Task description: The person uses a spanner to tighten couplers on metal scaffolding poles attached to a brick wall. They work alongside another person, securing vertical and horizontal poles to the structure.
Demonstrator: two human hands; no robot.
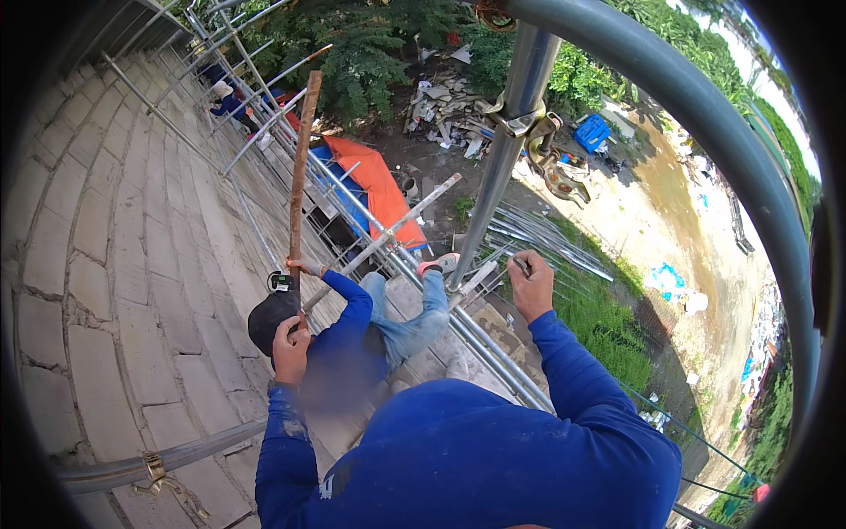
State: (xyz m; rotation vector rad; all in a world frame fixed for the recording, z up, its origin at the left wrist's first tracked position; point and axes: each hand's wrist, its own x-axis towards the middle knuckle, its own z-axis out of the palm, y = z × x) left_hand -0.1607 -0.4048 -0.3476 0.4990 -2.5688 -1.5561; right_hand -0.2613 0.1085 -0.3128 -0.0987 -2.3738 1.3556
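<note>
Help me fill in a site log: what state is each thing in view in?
Left hand: raised, fingers bent; grip unclear.
Right hand: raised, fingers closed on a small dark object.
Brown bar: near upright, held by a co-worker's hand.
Upper coupler: fixed on the steel pole, lower part hanging open.
Orange tarp: spread out, creased.
Metal pipes: lying in a loose pile.

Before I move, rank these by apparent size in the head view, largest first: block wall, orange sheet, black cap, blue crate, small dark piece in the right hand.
1. Block wall
2. Orange sheet
3. Black cap
4. Blue crate
5. Small dark piece in the right hand

The cap is nearer than the crate; their true order is unsure.
</note>
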